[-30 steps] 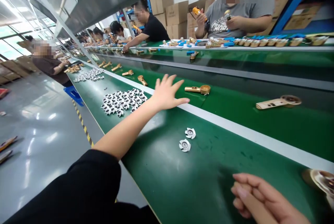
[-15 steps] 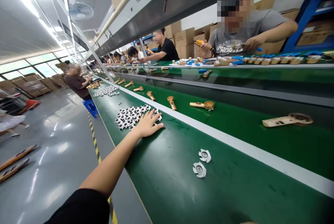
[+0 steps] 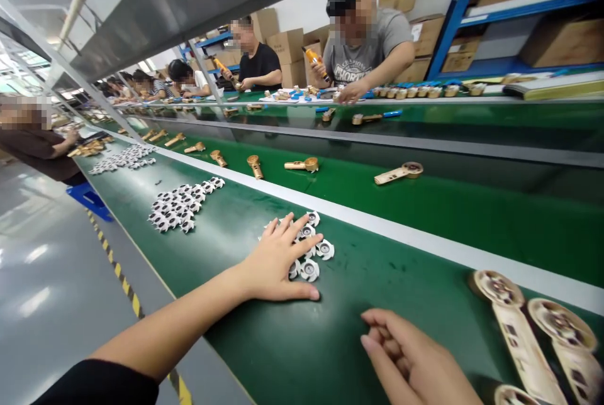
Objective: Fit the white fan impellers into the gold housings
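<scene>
Since the earlier frame, the left hand (image 3: 276, 260) had moved from the pile (image 3: 182, 204) to the nearer bench (image 3: 255, 345), where a larger batch of white rotors (image 3: 325, 249) now lay, and the right hand (image 3: 418, 355) had come well into my feed.

Starting at the left, I recorded a far heap (image 3: 125, 158) of similar white parts, then the pile, well apart from the batch. The left hand lay palm down, fingers spread wide, gripping nothing. Rotors showed beneath and just beyond its fingers; I could not count those covered. In my judgement, the vanes could catch on one another under downward pressure, causing a rotor to ride up, flip or chip. Gaps between the spread fingers could let one slip out. Too strong a push outward could carry the foremost over the white strip (image 3: 425, 243) onto the belt (image 3: 472, 229), among the belt housings (image 3: 399, 172).

The right hand hung half curled, thumb apart from the fingers, with nothing seen in its grasp; its palm was partly hidden. At far right lay the bench housings (image 3: 526, 342), round heads face up, one cut off by the frame's lower edge. I judged that a careless sideways swing of this hand could knock them askew.
</scene>
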Action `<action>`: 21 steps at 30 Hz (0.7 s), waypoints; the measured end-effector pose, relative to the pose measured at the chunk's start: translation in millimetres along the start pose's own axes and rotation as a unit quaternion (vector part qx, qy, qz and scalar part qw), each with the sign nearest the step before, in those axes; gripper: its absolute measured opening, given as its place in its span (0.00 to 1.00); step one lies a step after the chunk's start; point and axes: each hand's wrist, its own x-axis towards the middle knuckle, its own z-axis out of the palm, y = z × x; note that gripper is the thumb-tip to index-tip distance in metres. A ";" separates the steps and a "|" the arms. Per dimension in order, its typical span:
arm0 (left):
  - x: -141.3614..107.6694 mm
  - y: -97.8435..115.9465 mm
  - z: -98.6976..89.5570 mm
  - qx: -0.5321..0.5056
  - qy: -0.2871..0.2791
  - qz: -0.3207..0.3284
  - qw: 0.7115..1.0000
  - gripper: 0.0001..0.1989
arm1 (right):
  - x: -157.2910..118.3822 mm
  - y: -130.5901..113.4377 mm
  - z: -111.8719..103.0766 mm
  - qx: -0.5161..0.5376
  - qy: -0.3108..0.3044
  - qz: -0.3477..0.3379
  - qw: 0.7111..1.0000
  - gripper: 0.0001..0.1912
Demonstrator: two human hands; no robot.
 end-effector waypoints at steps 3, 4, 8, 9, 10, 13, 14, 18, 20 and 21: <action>5.7 24.4 3.9 -0.010 -0.018 0.044 0.999 0.52 | -0.4 4.5 -5.8 -0.116 0.076 -0.015 0.990 0.18; 6.9 32.2 6.0 -0.016 -0.025 0.057 0.998 0.52 | -0.5 5.9 -6.1 -0.147 0.103 -0.015 0.984 0.18; 5.3 61.4 16.5 -0.041 -0.053 0.107 0.992 0.53 | 0.3 9.4 -5.1 -0.190 0.174 -0.005 0.966 0.20; 4.0 67.1 18.0 -0.046 -0.057 0.119 0.990 0.54 | 0.6 10.0 -5.0 -0.189 0.180 -0.003 0.965 0.21; 3.7 71.5 18.0 -0.051 -0.058 0.132 0.988 0.55 | 0.9 10.6 -5.0 -0.187 0.181 -0.001 0.966 0.21; 20.4 76.6 5.6 -0.050 -0.017 0.154 0.987 0.57 | 1.2 11.8 -5.3 -0.178 0.161 0.011 0.971 0.20; 35.4 76.1 -2.7 -0.036 0.016 0.148 0.988 0.56 | 1.3 11.9 -5.6 -0.175 0.154 0.015 0.972 0.18; 142.4 68.6 -39.9 0.032 0.142 0.050 0.988 0.40 | 1.6 9.2 -10.0 -0.143 0.156 0.024 0.977 0.16; 205.3 64.7 -50.5 0.024 0.139 0.021 0.990 0.34 | 1.0 5.5 -15.1 -0.129 0.166 0.029 0.977 0.15; 232.6 63.6 -52.8 0.017 0.131 0.009 0.991 0.30 | 0.3 3.0 -18.1 -0.128 0.170 0.035 0.976 0.14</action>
